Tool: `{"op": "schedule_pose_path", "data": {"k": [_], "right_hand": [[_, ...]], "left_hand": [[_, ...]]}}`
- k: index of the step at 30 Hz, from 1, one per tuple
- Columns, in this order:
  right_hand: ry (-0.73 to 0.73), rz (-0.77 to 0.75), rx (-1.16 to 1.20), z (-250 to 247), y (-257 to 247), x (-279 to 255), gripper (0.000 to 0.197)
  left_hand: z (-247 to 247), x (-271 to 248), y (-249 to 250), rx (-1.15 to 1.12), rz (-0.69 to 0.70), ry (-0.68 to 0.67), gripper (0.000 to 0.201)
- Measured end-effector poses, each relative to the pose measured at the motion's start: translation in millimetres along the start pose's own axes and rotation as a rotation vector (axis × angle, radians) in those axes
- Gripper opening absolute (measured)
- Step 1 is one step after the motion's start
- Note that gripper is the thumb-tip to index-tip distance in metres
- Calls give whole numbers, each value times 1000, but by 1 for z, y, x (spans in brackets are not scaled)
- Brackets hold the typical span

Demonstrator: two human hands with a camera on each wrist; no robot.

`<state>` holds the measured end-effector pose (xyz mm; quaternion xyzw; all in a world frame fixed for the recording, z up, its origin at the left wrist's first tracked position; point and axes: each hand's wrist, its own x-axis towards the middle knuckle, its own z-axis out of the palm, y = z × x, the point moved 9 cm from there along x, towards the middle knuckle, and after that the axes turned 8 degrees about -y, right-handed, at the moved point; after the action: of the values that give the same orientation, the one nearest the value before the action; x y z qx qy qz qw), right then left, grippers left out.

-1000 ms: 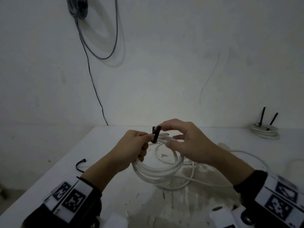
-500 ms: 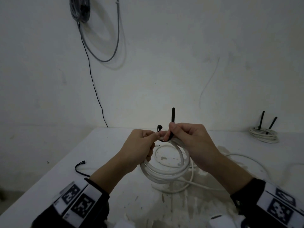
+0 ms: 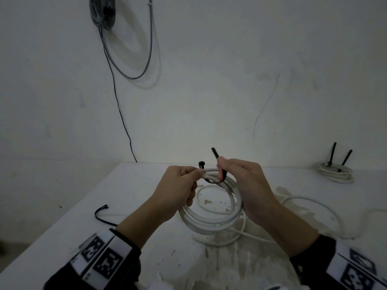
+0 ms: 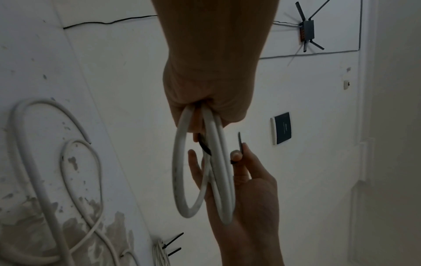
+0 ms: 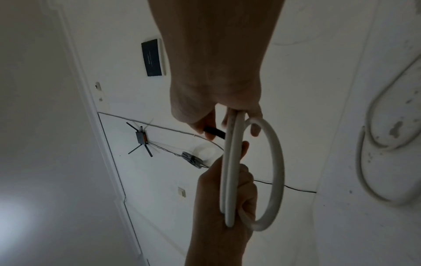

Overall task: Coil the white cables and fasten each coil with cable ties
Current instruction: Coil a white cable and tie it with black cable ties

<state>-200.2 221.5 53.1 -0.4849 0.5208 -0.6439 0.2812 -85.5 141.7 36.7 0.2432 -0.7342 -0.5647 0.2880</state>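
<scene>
A coil of white cable [image 3: 211,222] hangs just above the white table, held between both hands. My left hand [image 3: 194,172] grips its upper left part, also seen in the left wrist view [image 4: 205,108]. A black cable tie [image 3: 215,182] loops under the coil's strands. Its head [image 3: 201,163] stands up beside my left fingertips. My right hand [image 3: 219,164] pinches the tie's tail [image 3: 214,152], which points upward. In the right wrist view the fingers hold the black tie [image 5: 214,132] beside the coil [image 5: 276,162].
More white cable [image 3: 303,200] lies loose on the table [image 3: 62,237] to the right. A tied coil [image 3: 337,174] with two black tails sits at the back right. A spare black tie [image 3: 100,212] lies at the left. Grey cables [image 3: 102,11] hang on the wall.
My right hand has taken the tie's tail round the coil and brought it up, so it now sticks upward. My left hand has kept its hold on the coil.
</scene>
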Motion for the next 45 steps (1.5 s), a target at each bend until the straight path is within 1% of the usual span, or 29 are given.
{"op": "schedule_pose_path", "data": {"k": [4,9,13,17,21,23,25,27,29,32,34,39,42,45], "right_hand": [[-49,97,55,5,6,3,26],[-77,83,41,6,4,1,35],[-89,74,-4,7,1,0,35],[-90,85,-21,7,3,0,43],[-89,79,-69,6,5,2,38],[-95,79,-107,5,6,2,37],[-105,96,-117,6,8,2,41],[-102,129,-83,5,11,1,43],[-93,174,-46,4,15,1,42],[-93,221,-11,4,19,0,42],[-87,204,-39,4,17,0,42],[-91,92,-153,5,8,2,44],[-112,78,-152,7,9,2,44],[-115,81,-116,7,9,3,40]], "left_hand": [[2,0,8,64,52,13,26],[3,1,8,61,58,10,28],[4,2,8,79,64,15,27],[4,2,8,102,64,17,26],[6,3,9,130,78,10,26],[6,2,12,176,106,13,26],[7,0,16,261,155,18,26],[9,-2,21,371,213,30,27],[11,-3,24,466,259,43,29],[13,-2,25,554,295,41,30],[13,-1,25,570,302,39,30],[11,0,28,573,313,46,28],[11,-1,28,589,319,42,27],[18,-5,27,623,330,4,25]]}}
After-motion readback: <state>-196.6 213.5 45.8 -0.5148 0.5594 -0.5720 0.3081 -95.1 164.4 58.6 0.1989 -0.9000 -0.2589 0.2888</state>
